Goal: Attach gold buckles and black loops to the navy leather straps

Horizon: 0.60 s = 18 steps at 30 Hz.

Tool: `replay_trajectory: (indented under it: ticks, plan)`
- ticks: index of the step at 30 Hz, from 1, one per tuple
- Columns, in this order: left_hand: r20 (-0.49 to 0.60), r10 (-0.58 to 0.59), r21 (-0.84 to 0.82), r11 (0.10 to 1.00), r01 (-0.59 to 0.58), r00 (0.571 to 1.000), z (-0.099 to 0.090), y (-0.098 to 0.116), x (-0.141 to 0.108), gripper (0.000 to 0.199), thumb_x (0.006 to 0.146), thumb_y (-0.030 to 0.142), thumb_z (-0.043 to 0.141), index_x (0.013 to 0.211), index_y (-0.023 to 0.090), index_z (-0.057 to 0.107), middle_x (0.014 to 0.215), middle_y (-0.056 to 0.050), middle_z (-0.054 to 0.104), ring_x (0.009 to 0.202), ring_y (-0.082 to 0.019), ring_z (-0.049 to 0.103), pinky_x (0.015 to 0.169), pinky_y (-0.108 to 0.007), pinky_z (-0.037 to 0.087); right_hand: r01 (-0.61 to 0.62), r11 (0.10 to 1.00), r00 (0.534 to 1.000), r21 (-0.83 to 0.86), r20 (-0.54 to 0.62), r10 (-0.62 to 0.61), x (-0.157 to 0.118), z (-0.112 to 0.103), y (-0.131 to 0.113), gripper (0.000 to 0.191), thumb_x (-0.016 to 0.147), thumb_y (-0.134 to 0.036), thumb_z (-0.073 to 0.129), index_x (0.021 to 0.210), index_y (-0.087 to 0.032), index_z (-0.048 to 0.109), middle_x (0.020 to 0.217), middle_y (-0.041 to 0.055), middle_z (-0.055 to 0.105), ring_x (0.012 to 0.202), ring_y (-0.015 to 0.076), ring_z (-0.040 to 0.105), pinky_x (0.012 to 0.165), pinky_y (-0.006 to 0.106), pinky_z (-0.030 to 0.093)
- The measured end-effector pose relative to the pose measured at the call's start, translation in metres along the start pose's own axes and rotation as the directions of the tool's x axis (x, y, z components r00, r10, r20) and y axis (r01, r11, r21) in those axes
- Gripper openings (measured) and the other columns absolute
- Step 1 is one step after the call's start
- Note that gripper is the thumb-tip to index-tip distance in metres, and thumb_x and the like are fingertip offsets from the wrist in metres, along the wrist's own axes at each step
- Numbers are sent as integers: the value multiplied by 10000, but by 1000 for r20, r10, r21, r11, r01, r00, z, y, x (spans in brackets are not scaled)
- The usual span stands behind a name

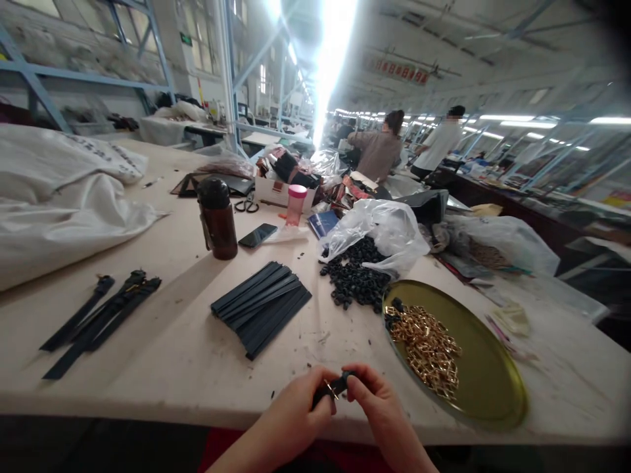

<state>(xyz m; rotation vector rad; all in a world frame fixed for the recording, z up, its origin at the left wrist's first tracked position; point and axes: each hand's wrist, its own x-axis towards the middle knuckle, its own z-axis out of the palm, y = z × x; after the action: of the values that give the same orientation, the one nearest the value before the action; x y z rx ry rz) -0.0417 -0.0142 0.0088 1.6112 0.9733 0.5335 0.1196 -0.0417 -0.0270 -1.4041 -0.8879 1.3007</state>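
1. The left hand [296, 407] and right hand [369, 401] are both closed, gripping a short black strap [341, 380] between them. A gold buckle [331, 389] sits on the strap, towards the left hand.
2. Strap and buckle are held over the near edge of the pale surface [197, 374].
3. At 2 o'clock from the hands, a brass tray [486, 368] carries a heap of gold buckles [426, 348].
4. At 12 o'clock, a pile of small black pieces [355, 279] lies against a plastic bag [379, 230].
5. At 11 o'clock lies a stack of dark strips [261, 309]; at 10 o'clock, several black straps [101, 322].
6. Farther out at 11 o'clock stand a dark bottle [217, 220] and a pink bottle [296, 203], with a phone [257, 235] and scissors [246, 206] between them.
7. Far off at 1 o'clock, two co-workers [377, 148] [438, 144] are at the long surface.
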Motion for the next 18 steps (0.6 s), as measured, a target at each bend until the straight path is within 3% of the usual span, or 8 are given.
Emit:
replay_trajectory:
  ticks: [5, 10, 13, 15, 18]
  plan:
    - [-147, -63, -29, 998, 59, 987, 11, 1, 3, 183, 759, 156, 412, 922, 197, 486, 716, 24, 632, 664, -123, 563, 625, -210, 383, -7, 998, 985, 56, 171, -2, 1, 1, -5, 322, 606, -463, 711, 764, -187, 659, 592, -9, 593, 580, 135, 505, 591, 261, 410]
    - [-224, -131, -35, 991, 127, 966, 18, -4, 10, 185, 737, 186, 476, 913, 203, 422, 632, 52, 593, 566, -110, 516, 547, -205, 348, -116, 958, 971, 263, 233, 54, 6, -8, -6, 422, 741, -561, 529, 789, -165, 670, 679, 42, 620, 632, 155, 526, 651, 297, 425]
    - [-285, -166, 5, 985, 175, 944, 20, -1, 13, 176, 732, 240, 511, 877, 201, 419, 591, 65, 537, 552, -110, 497, 528, -203, 329, -167, 949, 959, 267, 266, 94, 11, -11, -5, 319, 681, -480, 650, 776, -176, 641, 635, 3, 573, 563, 119, 478, 571, 251, 394]
    - [-310, -178, 64, 976, 207, 934, 22, 4, 15, 166, 728, 274, 525, 841, 197, 431, 586, 65, 516, 554, -111, 489, 525, -205, 322, -222, 945, 931, 240, 341, 132, 14, -14, -4, 344, 663, -466, 675, 844, -178, 630, 635, -12, 551, 547, 102, 455, 540, 227, 370]
    - [-322, -175, 173, 955, 239, 930, 28, 12, 20, 152, 717, 307, 541, 771, 194, 454, 595, 57, 514, 556, -111, 478, 525, -208, 315, -359, 890, 851, 280, 489, 190, 16, -21, -1, 340, 703, -474, 635, 844, -165, 628, 635, -19, 518, 542, 84, 435, 528, 205, 355]
